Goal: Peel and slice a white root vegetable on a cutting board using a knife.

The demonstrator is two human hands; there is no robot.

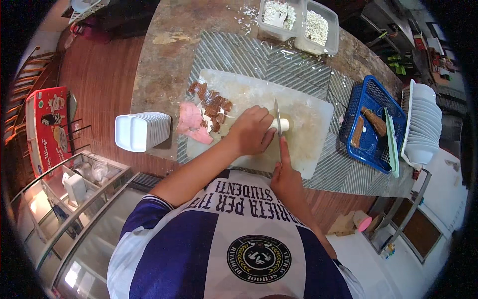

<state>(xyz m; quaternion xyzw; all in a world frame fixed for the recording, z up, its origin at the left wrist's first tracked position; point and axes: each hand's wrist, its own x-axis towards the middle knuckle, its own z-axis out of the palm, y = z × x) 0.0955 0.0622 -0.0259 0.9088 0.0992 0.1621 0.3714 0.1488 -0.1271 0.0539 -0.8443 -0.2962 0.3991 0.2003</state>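
My left hand [252, 130] is closed over a white cylindrical piece of food [284, 124] on the white cutting board [311, 112], its fingertips close to the blade. From the near side, my right hand [289, 185] grips the handle of a knife [279, 113]. The blade points away from me and crosses the white piece, part of which shows to its right. How deep the edge sits cannot be made out. Brown chopped pieces [217, 103] lie on the board's left part, beside a pink sheet [191, 119] that laps over the board's left edge.
Two clear containers [298, 47] of white bits stand at the far edge. White trays [132, 133] are stacked at the left. To the right, a blue basket [366, 89] holds brown brush-like items and a green-handled object, beside stacked white bowls [422, 124].
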